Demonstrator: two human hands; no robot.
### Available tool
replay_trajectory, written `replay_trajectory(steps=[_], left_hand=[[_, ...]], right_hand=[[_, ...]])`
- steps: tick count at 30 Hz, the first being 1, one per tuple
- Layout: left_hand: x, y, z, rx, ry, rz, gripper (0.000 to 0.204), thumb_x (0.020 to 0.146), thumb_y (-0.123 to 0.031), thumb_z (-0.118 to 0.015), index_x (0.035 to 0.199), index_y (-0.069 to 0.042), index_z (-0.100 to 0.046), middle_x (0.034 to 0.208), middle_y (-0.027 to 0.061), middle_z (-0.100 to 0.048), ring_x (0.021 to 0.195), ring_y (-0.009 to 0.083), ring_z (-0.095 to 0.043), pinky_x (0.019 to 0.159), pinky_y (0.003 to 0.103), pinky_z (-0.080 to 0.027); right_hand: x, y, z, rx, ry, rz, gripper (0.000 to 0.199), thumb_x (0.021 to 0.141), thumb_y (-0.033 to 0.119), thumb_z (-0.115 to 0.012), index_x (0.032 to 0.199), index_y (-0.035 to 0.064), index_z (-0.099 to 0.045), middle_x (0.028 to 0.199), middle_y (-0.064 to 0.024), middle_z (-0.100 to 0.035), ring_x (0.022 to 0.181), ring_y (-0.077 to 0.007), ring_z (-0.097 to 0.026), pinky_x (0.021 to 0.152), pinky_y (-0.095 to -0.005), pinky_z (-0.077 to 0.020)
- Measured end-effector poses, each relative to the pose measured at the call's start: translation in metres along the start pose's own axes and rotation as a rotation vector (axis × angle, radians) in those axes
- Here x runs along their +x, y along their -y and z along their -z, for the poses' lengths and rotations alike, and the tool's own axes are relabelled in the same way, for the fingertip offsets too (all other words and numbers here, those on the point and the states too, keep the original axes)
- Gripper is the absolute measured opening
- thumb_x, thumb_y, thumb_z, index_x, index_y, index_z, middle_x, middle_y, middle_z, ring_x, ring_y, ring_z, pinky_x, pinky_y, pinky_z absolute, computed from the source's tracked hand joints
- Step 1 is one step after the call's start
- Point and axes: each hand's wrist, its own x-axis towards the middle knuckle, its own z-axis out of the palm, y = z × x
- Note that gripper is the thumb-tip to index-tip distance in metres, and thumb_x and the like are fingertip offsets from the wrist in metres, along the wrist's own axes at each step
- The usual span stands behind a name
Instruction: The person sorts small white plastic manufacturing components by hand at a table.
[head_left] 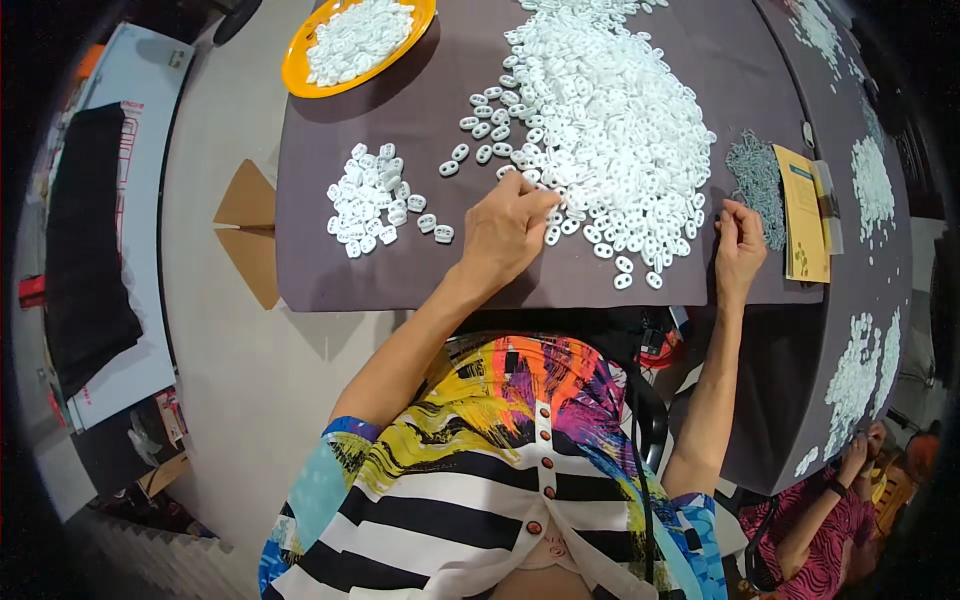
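Note:
A large heap of small white oval plastic pieces with two holes each [620,120] spreads over the middle of the table. At its near left edge, my left hand [505,228] is closed, its fingers bent and thumb drawn in; any piece between the fingertips is hidden. My right hand [738,248] is closed in a pinch to the right of the heap, beside a pile of tiny grey parts [755,180]. What it holds is too small to make out. Farther left lies a smaller group of white pieces [368,200], several showing dark marks.
An orange plate [297,75] with more white pieces stands at the far left of the grey-covered table [300,265]. A yellow booklet [803,215] lies right of the grey parts. A cardboard flap [247,195] juts beside the left edge. At right, another person [810,525] sits by more white pieces.

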Motion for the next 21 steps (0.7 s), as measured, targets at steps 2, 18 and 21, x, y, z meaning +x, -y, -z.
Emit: replay_trajectory(steps=[2,18,21], left_hand=[[-0.007,0.001,0.007,-0.035,0.036,0.053,0.012,0.070,-0.002,-0.059,0.079,-0.010,-0.063,0.075,0.0075,-0.051,0.062,0.0247,-0.055,0.054,0.033,-0.043],[0.003,-0.012,0.005,-0.118,-0.043,0.090,0.013,0.070,-0.003,-0.060,0.083,-0.006,-0.063,0.071,0.0075,-0.052,0.059,0.0220,-0.054,0.053,0.030,-0.043],[0.014,-0.016,-0.001,0.108,-0.001,-0.103,0.015,0.070,-0.012,-0.063,0.085,-0.012,-0.062,0.070,0.0061,-0.052,0.064,0.0227,-0.055,0.055,0.034,-0.044]], right_hand=[[0.000,-0.001,0.001,0.004,0.013,-0.022,0.012,0.082,0.001,-0.052,0.091,-0.0007,-0.059,0.083,-0.0042,-0.055,0.067,-0.0086,-0.053,0.060,-0.0208,-0.0438],[0.001,0.005,-0.001,0.044,0.014,-0.046,0.011,0.081,0.001,-0.052,0.089,-0.0006,-0.059,0.081,-0.0042,-0.055,0.066,-0.0101,-0.054,0.060,-0.0220,-0.0448],[0.001,0.008,-0.001,0.051,0.001,-0.057,0.011,0.081,0.001,-0.052,0.089,-0.0003,-0.059,0.079,-0.0043,-0.055,0.066,-0.0102,-0.054,0.060,-0.0219,-0.0442]])
